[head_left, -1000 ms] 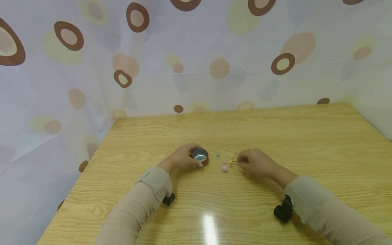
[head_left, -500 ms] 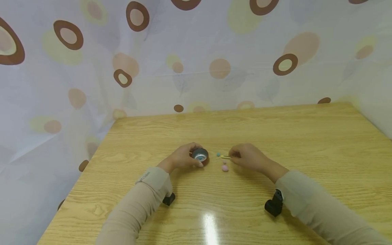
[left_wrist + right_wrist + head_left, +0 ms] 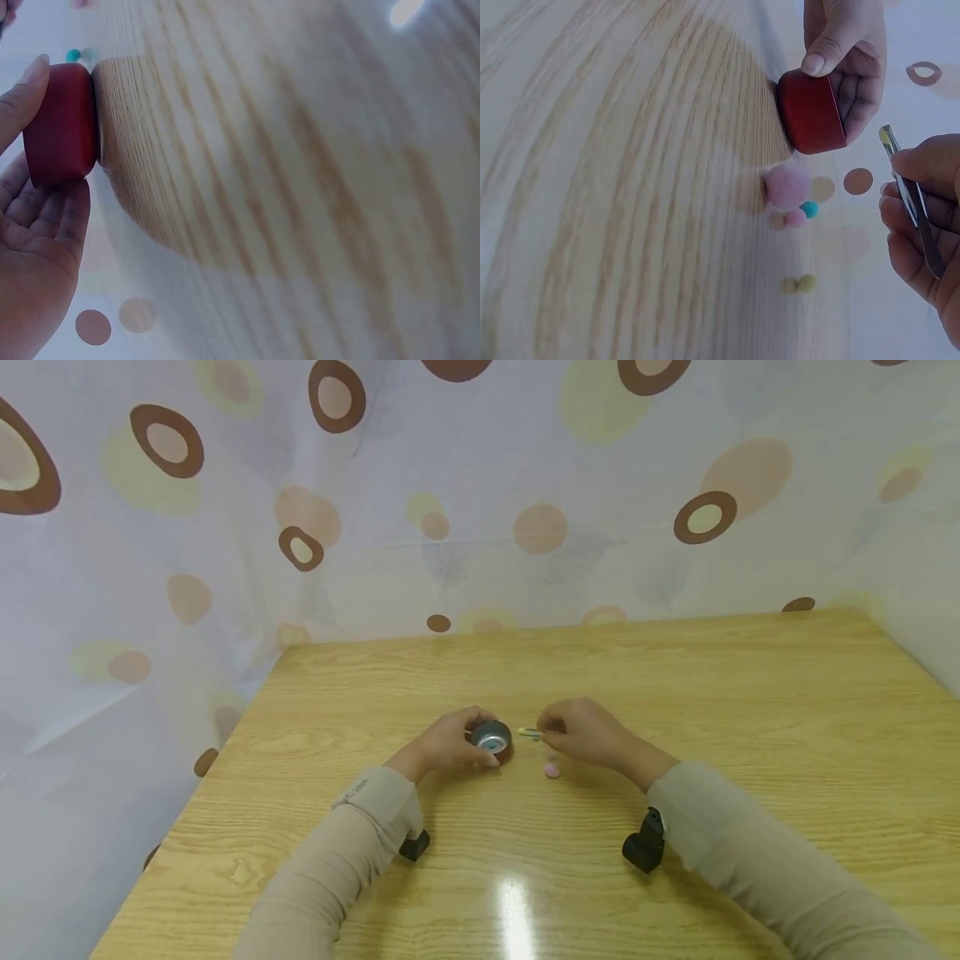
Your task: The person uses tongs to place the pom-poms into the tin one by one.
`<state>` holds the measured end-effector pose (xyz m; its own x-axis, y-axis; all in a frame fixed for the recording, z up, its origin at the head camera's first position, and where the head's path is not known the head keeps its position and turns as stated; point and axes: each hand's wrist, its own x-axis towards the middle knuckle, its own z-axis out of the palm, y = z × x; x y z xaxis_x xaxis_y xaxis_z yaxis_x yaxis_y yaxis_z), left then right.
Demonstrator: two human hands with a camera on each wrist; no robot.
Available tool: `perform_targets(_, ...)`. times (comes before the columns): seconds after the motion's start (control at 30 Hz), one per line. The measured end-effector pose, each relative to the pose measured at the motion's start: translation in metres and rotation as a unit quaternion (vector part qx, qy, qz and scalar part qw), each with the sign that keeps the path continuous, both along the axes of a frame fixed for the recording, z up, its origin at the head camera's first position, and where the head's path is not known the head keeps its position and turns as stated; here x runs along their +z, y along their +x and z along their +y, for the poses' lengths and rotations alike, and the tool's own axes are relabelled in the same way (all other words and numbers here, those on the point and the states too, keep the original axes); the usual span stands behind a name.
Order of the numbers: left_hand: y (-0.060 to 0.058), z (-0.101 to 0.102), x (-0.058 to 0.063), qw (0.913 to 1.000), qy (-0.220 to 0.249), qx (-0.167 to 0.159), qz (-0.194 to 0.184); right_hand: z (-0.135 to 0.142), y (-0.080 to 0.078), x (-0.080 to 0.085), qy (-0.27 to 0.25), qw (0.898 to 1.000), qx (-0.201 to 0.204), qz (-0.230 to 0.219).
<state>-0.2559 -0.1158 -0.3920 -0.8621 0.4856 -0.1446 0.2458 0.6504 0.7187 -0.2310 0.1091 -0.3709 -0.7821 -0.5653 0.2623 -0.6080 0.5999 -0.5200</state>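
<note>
My left hand (image 3: 450, 742) grips a small round bowl (image 3: 64, 124), red outside and silvery inside, thumb on one side and fingers on the other. It sits upright on the table, with a small blue pom-pom (image 3: 492, 746) inside. With my right hand (image 3: 588, 732) I hold metal tweezers (image 3: 931, 246) between thumb and fingers. Their tips pinch a small yellow pom-pom (image 3: 885, 136), raised above the table just right of the bowl. Below lie a large pink pom-pom (image 3: 787, 186), a small pink one (image 3: 796, 217), a teal one (image 3: 810, 209) and another yellow one (image 3: 806, 283).
The wood-grain table (image 3: 360, 693) runs back to a white sheet (image 3: 480, 577) printed with brown and beige spots. Black wrist cameras stick out under both sleeves, the right one (image 3: 645, 842) low over the table. A light reflection shines near the front.
My right hand has moved left and a little away from me, carrying the yellow pom-pom in the tweezers from the loose group toward the bowl. The left hand and bowl stay put.
</note>
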Motion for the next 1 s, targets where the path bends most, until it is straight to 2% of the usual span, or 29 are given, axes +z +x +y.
perform_targets(0.27, 0.0, 0.0, 0.002, 1.0, 0.009, -0.003, 0.001, -0.01, -0.008, 0.0, -0.007, 1.0, -0.001, -0.011)
perform_targets(1.0, 0.001, 0.0, 0.001, 1.0, -0.001, 0.005, -0.008, -0.029, -0.016, -0.007, 0.03, 0.999, -0.005, -0.043)
